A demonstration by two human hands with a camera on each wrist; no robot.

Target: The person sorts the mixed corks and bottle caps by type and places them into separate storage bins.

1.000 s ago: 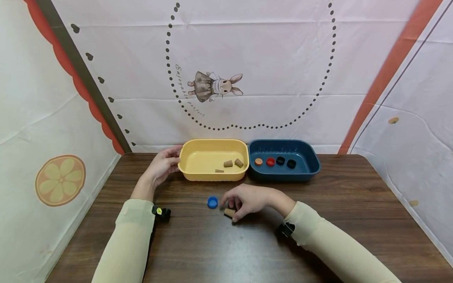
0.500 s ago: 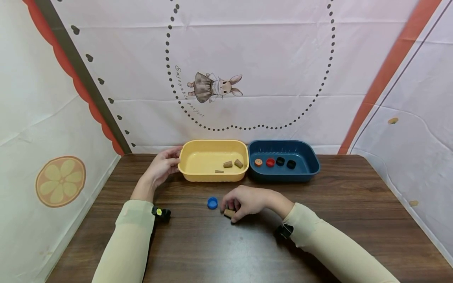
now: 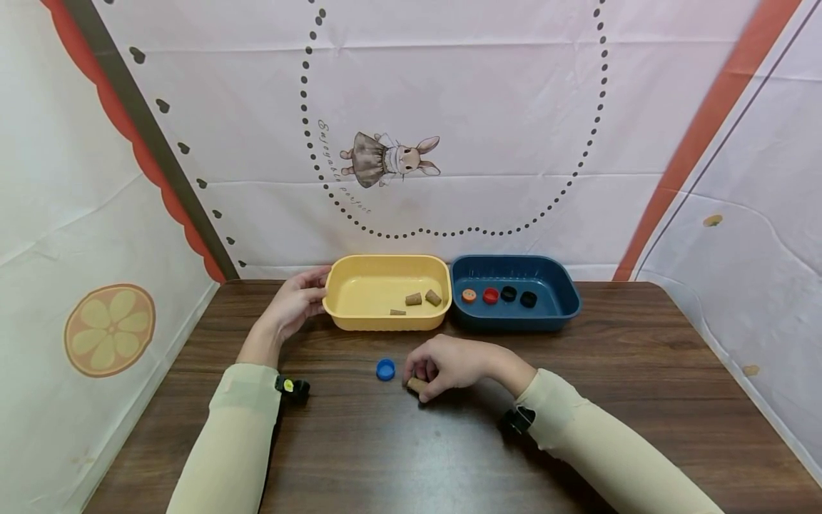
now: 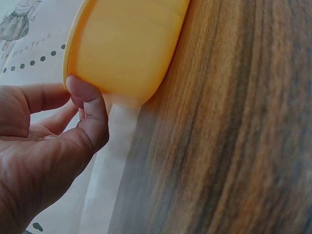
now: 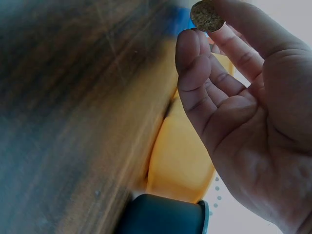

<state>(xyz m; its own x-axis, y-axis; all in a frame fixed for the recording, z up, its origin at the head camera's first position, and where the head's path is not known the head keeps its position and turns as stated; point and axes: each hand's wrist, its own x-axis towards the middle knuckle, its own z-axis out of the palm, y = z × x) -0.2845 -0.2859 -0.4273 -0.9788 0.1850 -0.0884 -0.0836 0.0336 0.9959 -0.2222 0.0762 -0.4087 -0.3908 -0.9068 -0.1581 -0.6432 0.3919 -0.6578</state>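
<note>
My right hand (image 3: pixel 449 364) pinches a brown cork (image 3: pixel 417 385) between thumb and fingers, low over the table. In the right wrist view the cork's round end (image 5: pixel 207 16) shows at the fingertips. Just left of that hand, a blue bottle cap (image 3: pixel 385 369) lies on the table. My left hand (image 3: pixel 297 303) grips the left end of a yellow basin (image 3: pixel 359 323), thumb and fingers at its rim, as the left wrist view also shows. Several corks lie in the yellow basin, among them one upper cork (image 3: pixel 414 299) near its right end.
Against the yellow basin's right side stands a dark blue basin (image 3: pixel 546 320). It holds an orange cap (image 3: pixel 469 295), a red cap (image 3: pixel 491 295) and two black caps (image 3: pixel 529 299). A printed cloth (image 3: pixel 514 143) hangs behind the wooden table (image 3: pixel 359 450).
My right hand's fingers have closed in on the cork, which has tilted slightly. The left hand, both basins and the blue cap have stayed in place.
</note>
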